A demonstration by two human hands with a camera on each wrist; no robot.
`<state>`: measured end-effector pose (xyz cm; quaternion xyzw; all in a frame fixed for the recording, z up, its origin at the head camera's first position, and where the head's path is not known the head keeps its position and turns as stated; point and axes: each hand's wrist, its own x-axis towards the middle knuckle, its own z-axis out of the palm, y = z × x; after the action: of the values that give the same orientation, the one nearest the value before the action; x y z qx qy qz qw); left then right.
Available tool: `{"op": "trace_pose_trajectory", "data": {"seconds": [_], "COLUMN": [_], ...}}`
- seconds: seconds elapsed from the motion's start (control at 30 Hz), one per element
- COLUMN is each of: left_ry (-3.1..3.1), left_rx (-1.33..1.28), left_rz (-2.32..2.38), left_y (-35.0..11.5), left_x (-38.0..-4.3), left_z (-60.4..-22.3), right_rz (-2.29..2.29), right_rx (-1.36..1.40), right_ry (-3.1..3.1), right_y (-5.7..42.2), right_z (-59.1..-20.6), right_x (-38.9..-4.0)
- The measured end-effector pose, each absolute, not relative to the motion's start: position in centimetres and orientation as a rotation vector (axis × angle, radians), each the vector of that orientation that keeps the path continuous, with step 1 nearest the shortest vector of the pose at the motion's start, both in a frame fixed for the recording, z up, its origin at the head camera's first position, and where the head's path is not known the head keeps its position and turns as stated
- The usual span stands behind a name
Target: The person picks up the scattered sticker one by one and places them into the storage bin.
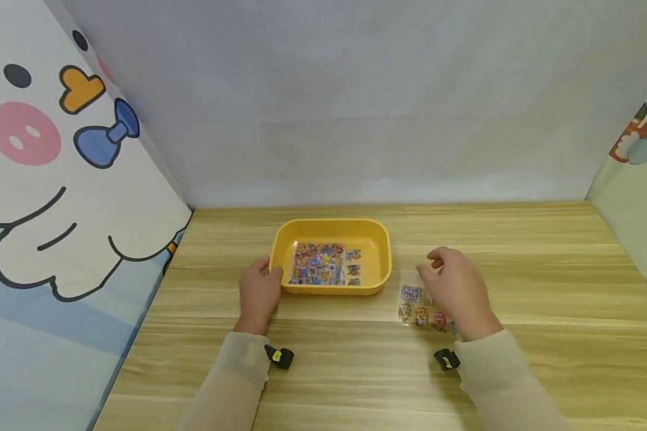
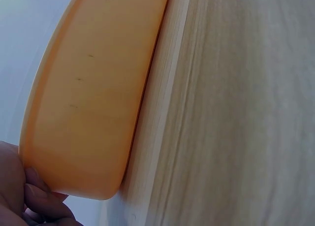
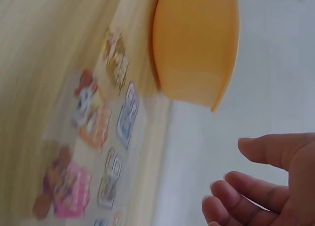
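A shallow yellow plastic tray (image 1: 331, 290) sits on the table, its plain side wall (image 2: 93, 88) filling much of the left wrist view. My left hand (image 1: 259, 296) grips the tray's near left corner, with the thumb at the rim. Inside lie clear sheets of small colourful stickers (image 1: 317, 263). To the right of the tray, a transparent sticker sheet (image 1: 413, 312) with cartoon figures and numerals lies flat on the wood. Over this sheet hovers my right hand (image 1: 458, 290), holding nothing, thumb and fingers apart in the right wrist view; it covers part of the sheet.
The light wood-grain table (image 1: 345, 371) ends at a pale grey cloth backdrop (image 1: 356, 120). A cartoon-printed cloth (image 1: 48, 197) hangs on the left, and another printed panel (image 1: 636, 197) stands on the right.
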<state>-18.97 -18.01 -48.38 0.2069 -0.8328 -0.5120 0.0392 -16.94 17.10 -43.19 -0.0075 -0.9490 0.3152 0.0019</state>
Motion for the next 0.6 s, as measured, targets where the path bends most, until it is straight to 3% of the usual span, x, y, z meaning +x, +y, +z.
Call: {"op": "trace_pose_trajectory", "data": {"seconds": [0.6], "left_ry": [-2.561], "left_rx": [0.645], "left_rz": [-1.568], "left_y": [-18.1], "left_x": [-19.1], "left_z": [-48.4], "right_rz": [0.838], "right_rx": [0.064], "right_ry": [-3.155], "right_y": [21.3], "right_z": [-44.2], "right_x": [-16.1]}}
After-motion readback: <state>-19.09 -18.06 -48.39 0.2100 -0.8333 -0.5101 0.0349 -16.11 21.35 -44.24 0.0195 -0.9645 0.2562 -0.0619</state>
